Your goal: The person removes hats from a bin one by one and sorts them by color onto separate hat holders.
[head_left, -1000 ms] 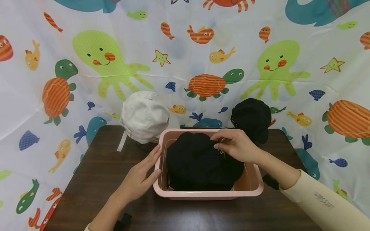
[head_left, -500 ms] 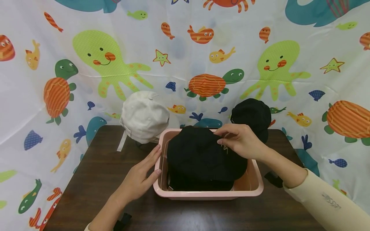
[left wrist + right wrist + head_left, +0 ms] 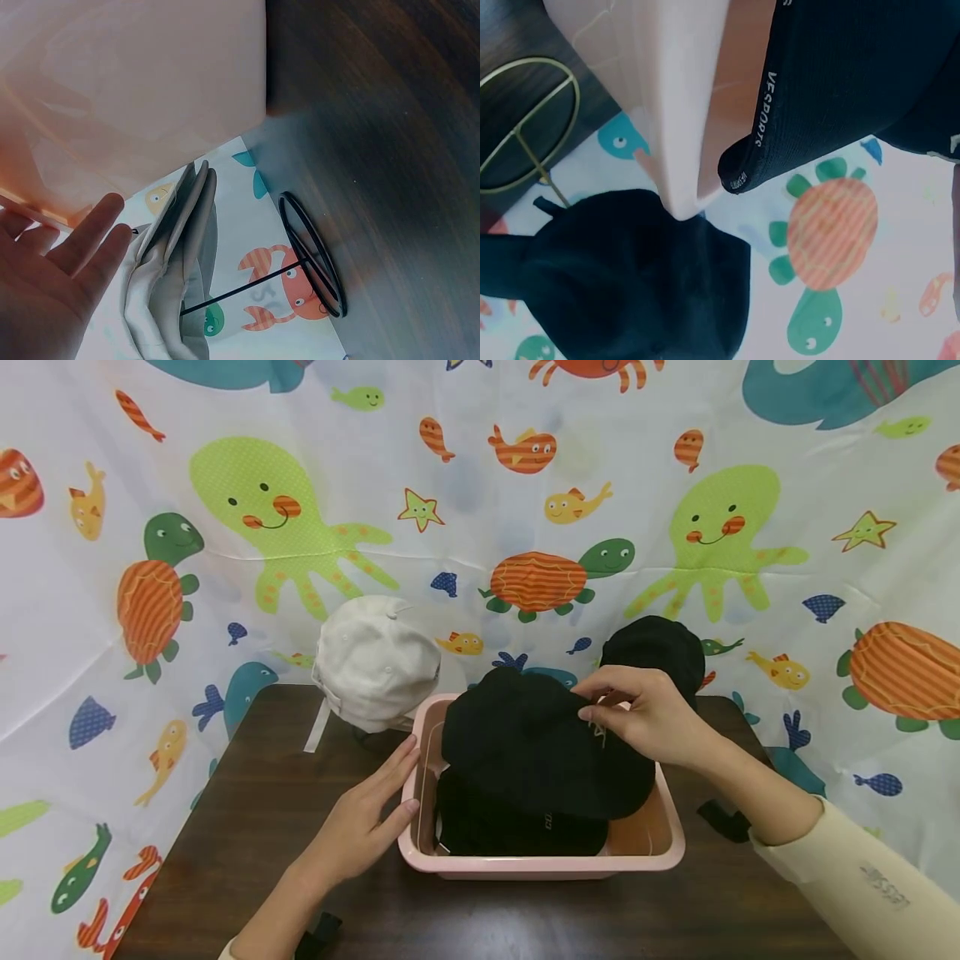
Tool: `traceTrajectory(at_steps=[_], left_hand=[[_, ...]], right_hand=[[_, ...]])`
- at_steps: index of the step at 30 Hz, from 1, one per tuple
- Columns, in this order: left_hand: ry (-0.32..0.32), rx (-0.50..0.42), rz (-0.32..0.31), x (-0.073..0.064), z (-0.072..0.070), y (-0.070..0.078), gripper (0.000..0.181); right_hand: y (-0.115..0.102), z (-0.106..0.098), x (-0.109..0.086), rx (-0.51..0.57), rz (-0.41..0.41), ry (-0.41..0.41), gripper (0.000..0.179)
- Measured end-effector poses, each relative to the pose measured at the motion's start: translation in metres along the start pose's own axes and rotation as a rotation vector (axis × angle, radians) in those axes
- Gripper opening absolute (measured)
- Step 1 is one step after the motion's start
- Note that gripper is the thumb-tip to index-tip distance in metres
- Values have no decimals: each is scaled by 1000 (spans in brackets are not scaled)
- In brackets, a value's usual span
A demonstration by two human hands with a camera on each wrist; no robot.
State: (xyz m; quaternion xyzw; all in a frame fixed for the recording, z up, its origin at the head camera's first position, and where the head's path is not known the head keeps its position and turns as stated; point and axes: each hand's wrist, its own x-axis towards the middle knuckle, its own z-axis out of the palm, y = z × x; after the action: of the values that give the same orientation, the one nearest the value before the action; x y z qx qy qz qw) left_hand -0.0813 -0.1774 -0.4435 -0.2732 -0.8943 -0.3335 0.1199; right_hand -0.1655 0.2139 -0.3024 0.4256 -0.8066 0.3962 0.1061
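My right hand (image 3: 656, 714) pinches the crown of a black cap (image 3: 547, 747) between thumb and fingers. The cap hangs tilted over the pink plastic bin (image 3: 540, 863), and light lettering runs along its edge (image 3: 766, 112) in the right wrist view. Below it in the bin lies another black cap (image 3: 517, 827), partly covered. My left hand (image 3: 360, 827) rests with fairly straight fingers against the bin's left rim. The left wrist view shows the same hand (image 3: 60, 277) beside the bin wall (image 3: 150, 75).
Behind the bin's left end, a white cap (image 3: 375, 660) sits on a black wire stand (image 3: 311, 259). A black cap (image 3: 660, 652) sits at back right, above a gold wire base (image 3: 574, 97). A sea-animal curtain (image 3: 465, 477) hangs behind the dark wooden table (image 3: 247, 793).
My right hand has lifted the black cap up and to the right, uncovering more of the cap beneath and its lettering. The left hand has stayed on the rim.
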Motion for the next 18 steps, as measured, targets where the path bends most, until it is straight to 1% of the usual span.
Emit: traceTrajectory(at_steps=[4, 12, 18], left_hand=[[-9, 3, -1, 1, -1, 0, 64], [9, -5, 19, 0, 1, -1, 64], [22, -4, 29, 0, 1, -1, 64]], right_hand=[[-3, -7, 1, -26, -1, 11, 36], [-11, -24, 0, -86, 30, 47, 38], [-14, -37, 1, -111, 15, 98, 40]])
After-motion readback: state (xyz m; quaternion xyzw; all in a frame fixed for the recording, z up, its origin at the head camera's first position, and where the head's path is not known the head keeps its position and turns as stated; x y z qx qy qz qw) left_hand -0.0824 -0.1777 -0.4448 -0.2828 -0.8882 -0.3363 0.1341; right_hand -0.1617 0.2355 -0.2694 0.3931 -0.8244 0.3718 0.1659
